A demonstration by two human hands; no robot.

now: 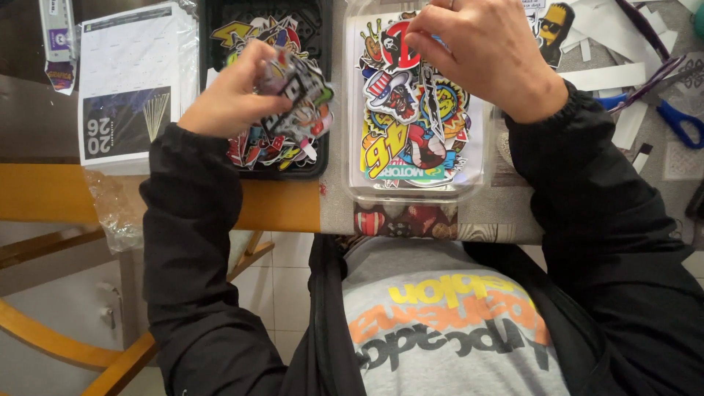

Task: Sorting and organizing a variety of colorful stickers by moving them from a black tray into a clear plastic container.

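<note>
Nearest the camera, a grey shirt with coloured lettering and two black jacket sleeves are filling the lower half of the view, and the sleeves are reaching up toward twelve o'clock. The worktop (293, 207) edge is running across the middle, partly bare orange wood and partly covered by a patterned cloth.

The left hand (229, 99) is sitting at about ten o'clock, closed around a small stack of stickers (297, 92), which it is holding fanned just above the black tray (320, 44). That tray is lying on the worktop with more colourful stickers piled inside it.

Just beside it, toward one o'clock, a clear plastic tray (418, 192) is holding a heap of cartoon stickers. The right hand (488, 55) is hovering over the far end of this tray, its fingers curled and pinching the edge of a sticker at the top of the heap.

Farther out, at two o'clock, blue-handled scissors (678, 121) are lying among white paper strips (609, 77), and at ten o'clock a wrapped calendar sheet (136, 81) is resting on the worktop
</note>
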